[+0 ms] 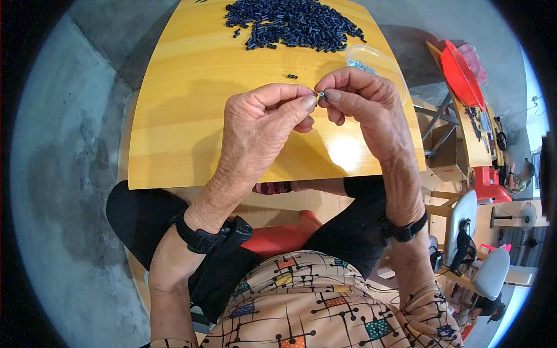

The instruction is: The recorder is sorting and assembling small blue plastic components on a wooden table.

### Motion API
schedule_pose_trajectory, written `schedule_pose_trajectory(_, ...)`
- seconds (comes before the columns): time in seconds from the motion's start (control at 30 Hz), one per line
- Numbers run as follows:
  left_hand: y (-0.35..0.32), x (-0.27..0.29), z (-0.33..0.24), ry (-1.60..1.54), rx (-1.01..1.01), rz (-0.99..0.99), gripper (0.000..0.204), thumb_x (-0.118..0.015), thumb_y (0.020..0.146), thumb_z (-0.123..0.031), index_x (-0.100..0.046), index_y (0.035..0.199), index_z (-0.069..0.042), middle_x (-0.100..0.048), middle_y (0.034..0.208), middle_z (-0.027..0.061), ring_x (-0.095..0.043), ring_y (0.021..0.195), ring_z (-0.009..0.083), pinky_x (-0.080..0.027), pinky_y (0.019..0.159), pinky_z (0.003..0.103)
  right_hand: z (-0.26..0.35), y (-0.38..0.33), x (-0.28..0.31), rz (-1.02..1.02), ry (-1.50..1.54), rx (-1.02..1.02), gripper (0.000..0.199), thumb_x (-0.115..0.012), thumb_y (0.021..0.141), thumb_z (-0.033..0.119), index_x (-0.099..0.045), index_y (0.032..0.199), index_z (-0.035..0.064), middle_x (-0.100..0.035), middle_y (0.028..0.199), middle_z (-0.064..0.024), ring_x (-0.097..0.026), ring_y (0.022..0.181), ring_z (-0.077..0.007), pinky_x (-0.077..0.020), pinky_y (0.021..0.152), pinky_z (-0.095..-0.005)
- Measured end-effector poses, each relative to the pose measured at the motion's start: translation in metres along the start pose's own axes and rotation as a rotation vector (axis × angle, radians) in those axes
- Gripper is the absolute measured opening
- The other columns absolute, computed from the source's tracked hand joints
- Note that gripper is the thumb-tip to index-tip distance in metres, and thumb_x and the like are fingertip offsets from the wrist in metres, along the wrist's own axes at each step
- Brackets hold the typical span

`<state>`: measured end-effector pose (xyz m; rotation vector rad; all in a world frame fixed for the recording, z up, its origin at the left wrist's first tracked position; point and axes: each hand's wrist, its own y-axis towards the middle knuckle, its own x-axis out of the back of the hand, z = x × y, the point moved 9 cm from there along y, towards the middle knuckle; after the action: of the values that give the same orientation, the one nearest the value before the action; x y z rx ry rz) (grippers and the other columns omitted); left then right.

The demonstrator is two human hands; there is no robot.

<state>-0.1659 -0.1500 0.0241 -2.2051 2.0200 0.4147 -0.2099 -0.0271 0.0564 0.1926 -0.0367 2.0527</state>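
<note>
My two hands meet above the yellow table, fingertips almost touching. Between the thumb and fingers of my right hand (371, 107) is a small dark cylindrical part (323, 96) with a pale, shiny end. My left hand (261, 119) is pinched closed right beside that end; whatever its fingertips hold is too small to make out. One loose black part (292, 76) lies on the table just beyond my hands. Farther back spreads a big pile of small black cylindrical parts (296, 26). A round clear tub (377, 54) with small silvery pieces (362, 66) sits behind my right hand, partly hidden by it.
The yellow table (174, 133) ends close to my lap. A grey wall (64, 145) stands at the left. To the right are another table (473, 139) with a red basin (461, 75), a grey-topped stool (492, 271) and a person (518, 178) farther off.
</note>
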Motion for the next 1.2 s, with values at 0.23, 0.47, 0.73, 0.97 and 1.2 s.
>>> schedule_pose_trajectory(0.23, 0.0, 0.007, -0.008, 0.126, -0.027, -0.029, 0.014, -0.064, 0.08, -0.01, -0.065, 0.086, 0.003, -0.064, 0.068, 0.0057, -0.059, 0.059, 0.0078, -0.049, 0.054, 0.019, 0.01, -0.006, -0.009, -0.098, -0.224, 0.131, 0.009, -0.059, 0.079, 0.004, -0.063, 0.086, -0.0008, -0.062, 0.071, -0.0027, -0.056, 0.059, -0.0076, -0.0451, 0.053, -0.0206)
schedule_pose_trajectory(0.47, -0.002, 0.007, -0.021, 0.335, -0.198, -0.037, 0.009, -0.062, 0.078, -0.005, -0.065, 0.082, 0.003, -0.063, 0.069, 0.0057, -0.058, 0.059, 0.0079, -0.046, 0.054, 0.02, 0.012, -0.012, -0.011, -0.076, -0.164, 0.136, 0.01, -0.058, 0.08, 0.002, -0.063, 0.089, -0.0012, -0.064, 0.074, -0.0038, -0.058, 0.064, -0.0082, -0.0478, 0.057, -0.0202)
schedule_pose_trajectory(0.73, -0.012, -0.004, -0.046, 0.574, -0.504, -0.049, 0.004, -0.061, 0.077, 0.001, -0.063, 0.08, 0.002, -0.059, 0.069, 0.0042, -0.055, 0.063, 0.0088, -0.043, 0.055, 0.021, -0.01, -0.018, -0.012, -0.095, 0.153, 0.029, 0.018, -0.058, 0.082, 0.003, -0.06, 0.099, -0.0026, -0.063, 0.081, -0.0058, -0.059, 0.068, -0.0092, -0.0482, 0.061, -0.0207)
schedule_pose_trajectory(0.97, -0.018, -0.008, -0.056, 0.7, -0.688, -0.095, 0.006, -0.062, 0.072, 0.002, -0.06, 0.076, -0.001, -0.059, 0.068, 0.0103, -0.059, 0.059, 0.0217, -0.046, 0.052, 0.028, -0.012, -0.021, -0.01, -0.161, 0.2, 0.101, 0.025, -0.058, 0.081, -0.001, -0.057, 0.105, -0.0033, -0.061, 0.083, -0.0054, -0.059, 0.071, -0.0094, -0.0481, 0.062, -0.0207)
schedule_pose_trajectory(1.2, -0.015, -0.009, -0.055, 0.69, -0.676, -0.082, 0.006, -0.062, 0.072, 0.002, -0.06, 0.076, -0.001, -0.058, 0.067, 0.0096, -0.058, 0.057, 0.0214, -0.045, 0.051, 0.028, -0.008, -0.023, -0.01, -0.223, 0.101, 0.23, 0.034, -0.061, 0.076, -0.005, -0.054, 0.11, -0.0015, -0.061, 0.081, -0.0049, -0.058, 0.071, -0.0088, -0.0486, 0.065, -0.0212)
